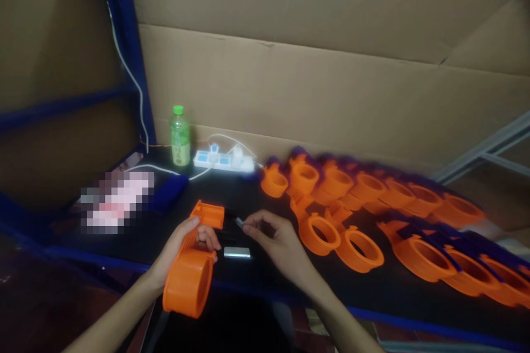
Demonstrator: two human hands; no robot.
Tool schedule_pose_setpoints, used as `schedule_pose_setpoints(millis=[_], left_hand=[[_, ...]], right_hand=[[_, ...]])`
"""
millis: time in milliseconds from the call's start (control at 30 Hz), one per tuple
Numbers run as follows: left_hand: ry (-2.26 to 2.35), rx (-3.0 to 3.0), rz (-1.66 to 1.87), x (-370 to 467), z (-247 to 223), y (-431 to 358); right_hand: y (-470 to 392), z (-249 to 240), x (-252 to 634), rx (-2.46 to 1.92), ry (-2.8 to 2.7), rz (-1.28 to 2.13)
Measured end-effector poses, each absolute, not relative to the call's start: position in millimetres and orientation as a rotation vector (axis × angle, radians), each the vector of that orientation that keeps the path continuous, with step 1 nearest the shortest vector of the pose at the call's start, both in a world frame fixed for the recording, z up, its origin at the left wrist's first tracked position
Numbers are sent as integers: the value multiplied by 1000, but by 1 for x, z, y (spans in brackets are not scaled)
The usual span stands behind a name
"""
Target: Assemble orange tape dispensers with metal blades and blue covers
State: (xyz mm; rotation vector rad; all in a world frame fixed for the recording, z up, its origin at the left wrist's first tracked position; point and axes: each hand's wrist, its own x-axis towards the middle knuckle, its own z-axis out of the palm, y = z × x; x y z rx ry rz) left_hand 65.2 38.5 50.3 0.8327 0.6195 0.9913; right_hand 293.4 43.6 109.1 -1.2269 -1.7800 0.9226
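My left hand (186,242) is wrapped round the handle of an orange plastic tape dispenser (188,284), its wide ring hanging toward me and its flat end pointing up and right. Between the thumb and fingertips of my right hand (273,237) is a small grey metal piece (239,223), held a little right of the dispenser's flat end. Its exact kind is too small to tell. Below and between my hands, a shiny flat metal strip (237,252) lies on the black tabletop (265,276). Some dark thin items near it are hard to make out.
Several more orange dispensers (360,248) stand in rows across the right side. A green-capped bottle (180,138) and a white power strip (223,161) with cables are at the back, before a cardboard wall (290,88). A blue post (128,44) rises at left.
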Motion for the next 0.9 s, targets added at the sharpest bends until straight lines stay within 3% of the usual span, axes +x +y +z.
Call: schedule_pose_setpoints(millis=[233, 900], left_hand=[[659, 978, 1032, 69, 49, 39], [656, 938, 1058, 68, 36, 40]], right_hand=[[54, 117, 289, -1194, -1679, 1291], [57, 114, 292, -1173, -1663, 1372]])
